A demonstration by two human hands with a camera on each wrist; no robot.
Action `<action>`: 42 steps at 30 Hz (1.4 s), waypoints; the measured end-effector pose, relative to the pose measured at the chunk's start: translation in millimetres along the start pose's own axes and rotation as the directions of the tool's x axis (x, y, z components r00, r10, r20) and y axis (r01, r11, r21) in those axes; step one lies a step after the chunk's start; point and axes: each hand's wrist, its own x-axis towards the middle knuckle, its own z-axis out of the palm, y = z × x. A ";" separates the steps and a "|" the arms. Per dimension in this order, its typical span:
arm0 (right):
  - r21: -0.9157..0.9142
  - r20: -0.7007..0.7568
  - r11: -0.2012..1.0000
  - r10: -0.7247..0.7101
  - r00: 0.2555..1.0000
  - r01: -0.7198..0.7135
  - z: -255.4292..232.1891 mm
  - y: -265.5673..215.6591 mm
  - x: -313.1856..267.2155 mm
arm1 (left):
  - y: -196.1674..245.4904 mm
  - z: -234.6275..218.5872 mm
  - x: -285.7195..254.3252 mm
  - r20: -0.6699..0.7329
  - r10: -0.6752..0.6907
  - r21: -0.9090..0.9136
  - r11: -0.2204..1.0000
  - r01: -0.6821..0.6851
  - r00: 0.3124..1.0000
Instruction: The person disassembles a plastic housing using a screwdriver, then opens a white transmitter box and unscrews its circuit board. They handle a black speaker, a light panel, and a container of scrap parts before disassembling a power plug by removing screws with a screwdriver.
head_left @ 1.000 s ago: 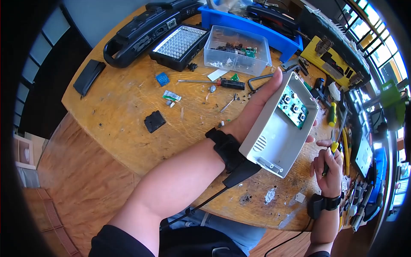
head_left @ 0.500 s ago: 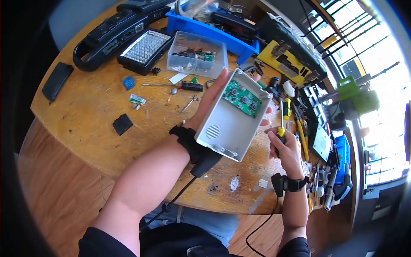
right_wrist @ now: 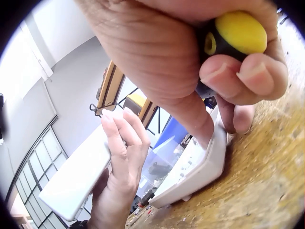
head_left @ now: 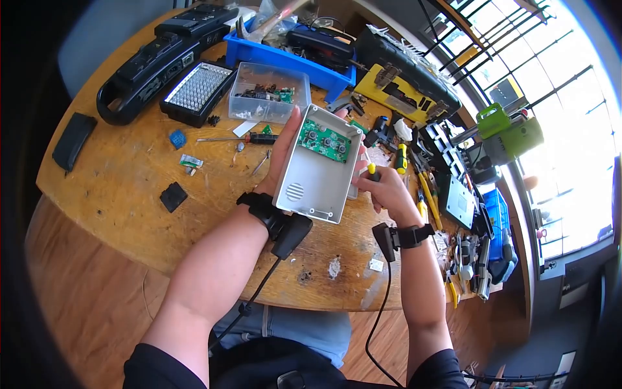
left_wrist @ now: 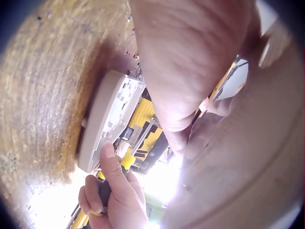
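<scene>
Firmly held in the left hand: a grey plastic enclosure, open face toward the head camera, tilted up off the round wooden table, fingers wrapped behind its back and fingertips showing past its far edge. Seated at the upper end of the enclosure, a green circuit board; lower down on the inner wall, a round speaker grille. Just beside the enclosure's right edge, the right hand, curled round a screwdriver with a yellow and black handle, yellow butt end poking out above the thumb in the right wrist view. Under that hand, lying flat on the wood, a second grey cover piece, the right hand's fingertips touching its edge; same piece seen in the left wrist view, with the screwdriver hand just below it. Further out, behind the enclosure: a clear plastic box of small parts, a black LED panel to its left, a big black case beyond that, a blue bin at the far edge. Left of the held enclosure on the bare wood: a slim red-handled screwdriver, a small blue part, a small black square, a black flat cover near the rim. Right of the hands: yellow-handled tools scattered among more gear.
</scene>
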 end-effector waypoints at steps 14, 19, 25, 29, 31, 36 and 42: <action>-0.187 -0.599 0.974 -0.218 0.771 0.130 -25.7 -25.8 -41.4 | 2.2 -1.2 -3.3 -0.064 0.036 0.186 0.982 -0.023 0.997; -0.214 -0.652 0.956 -0.293 0.699 0.201 -23.7 -38.4 -68.0 | 0.8 -0.7 -7.5 -0.153 0.039 0.365 0.931 0.020 0.987; -0.470 -0.581 0.844 -0.517 0.628 0.261 9.7 -52.9 -90.9 | -11.7 -2.8 -7.1 -0.102 0.109 0.386 0.920 -0.062 0.989; -0.576 -0.470 0.762 -0.605 0.643 0.296 28.3 -64.3 -100.2 | -11.3 -2.0 -6.6 -0.090 0.072 0.352 0.935 -0.036 0.993; -0.640 -0.404 0.694 -0.668 0.625 0.328 36.2 -67.5 -103.1 | -11.2 -2.0 -6.3 -0.074 0.079 0.367 0.929 -0.047 0.994; -0.685 -0.332 0.664 -0.650 0.684 0.299 50.2 -68.7 -109.9 | -11.8 -4.7 -6.2 -0.061 0.097 0.377 0.924 -0.067 0.993; -0.660 -0.320 0.682 -0.634 0.704 0.315 52.0 -64.4 -108.1 | -11.5 -2.5 -7.8 -0.084 0.095 0.392 0.918 -0.055 0.992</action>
